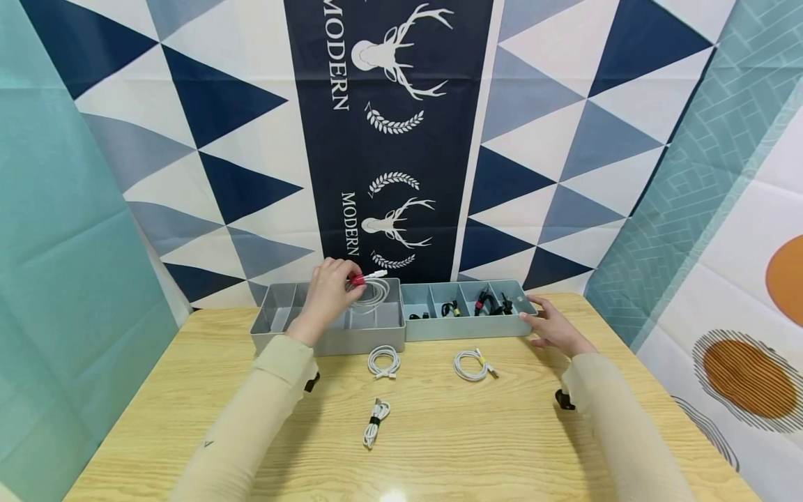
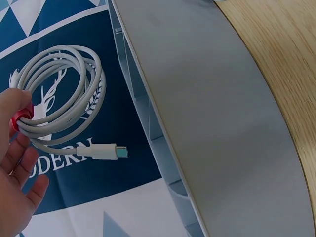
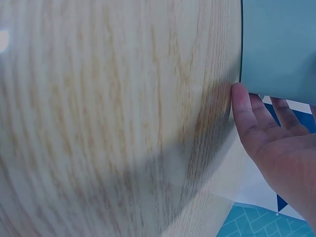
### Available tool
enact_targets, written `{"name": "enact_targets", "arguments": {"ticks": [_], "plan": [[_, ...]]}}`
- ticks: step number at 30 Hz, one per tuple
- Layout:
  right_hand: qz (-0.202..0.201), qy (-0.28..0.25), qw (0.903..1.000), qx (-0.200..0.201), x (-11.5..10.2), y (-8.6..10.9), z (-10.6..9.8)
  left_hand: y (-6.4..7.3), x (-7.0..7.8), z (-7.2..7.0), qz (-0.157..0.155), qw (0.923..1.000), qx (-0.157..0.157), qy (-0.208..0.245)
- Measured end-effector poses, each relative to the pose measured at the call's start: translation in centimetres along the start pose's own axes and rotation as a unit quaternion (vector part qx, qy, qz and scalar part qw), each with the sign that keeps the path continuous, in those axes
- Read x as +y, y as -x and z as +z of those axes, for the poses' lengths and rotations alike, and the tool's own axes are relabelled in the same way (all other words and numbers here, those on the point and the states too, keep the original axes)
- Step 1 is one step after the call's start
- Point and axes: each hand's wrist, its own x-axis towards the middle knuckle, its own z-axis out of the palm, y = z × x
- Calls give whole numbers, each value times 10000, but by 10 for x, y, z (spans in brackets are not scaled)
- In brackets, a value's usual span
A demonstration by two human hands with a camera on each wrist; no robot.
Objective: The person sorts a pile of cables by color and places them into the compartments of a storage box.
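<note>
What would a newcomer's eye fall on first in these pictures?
Probably the navy panel with white deer heads, running down the middle of the patterned backdrop. Next, in front of it, the left hand holds a coiled white cable by its red tie. Farther right, the right hand touches the right end of the blue-gray box.

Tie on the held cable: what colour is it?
Red; the tie shows best in the left wrist view.
</note>
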Motion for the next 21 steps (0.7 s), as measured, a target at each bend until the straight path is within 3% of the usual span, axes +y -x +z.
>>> {"name": "enact_targets", "arguments": {"ticks": [21], "plan": [[-20,-38,10000,-36,-1,2,-1,-22,28,27,-765,9970,58,-69]]}}
